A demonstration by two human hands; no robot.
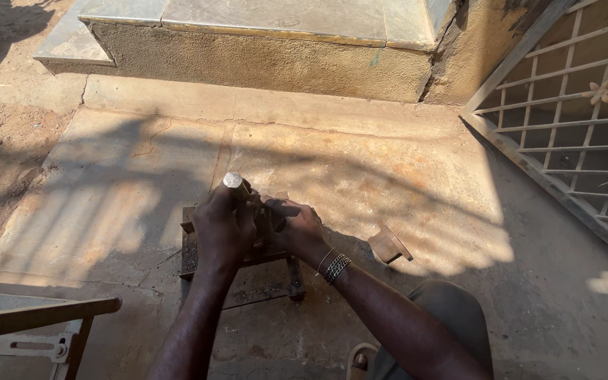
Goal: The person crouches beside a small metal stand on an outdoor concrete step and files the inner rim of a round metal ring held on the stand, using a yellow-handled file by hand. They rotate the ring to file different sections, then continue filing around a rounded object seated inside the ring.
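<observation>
Fingers point(228, 211) of the left hand point(223, 229) are being clenched round a metal rod point(233, 181), steadying it upright; right hand point(295, 226) fingers are being closed on a dark workpiece point(269, 214) beside, over a small iron stand point(198, 253).

Short steel rod point(233, 181), bright flat end up, upright over low metal stand point(190, 248)

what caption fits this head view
Left hand grips a metal rod beside the right hand on a low metal stand.

Both bare forearms reach forward and converge. The left hand point(223, 226) is curled into a closed fist, knuckles up. Just right of its fingers, the right hand point(297, 226) is closed too, its wrist bent and wearing bracelets.
</observation>
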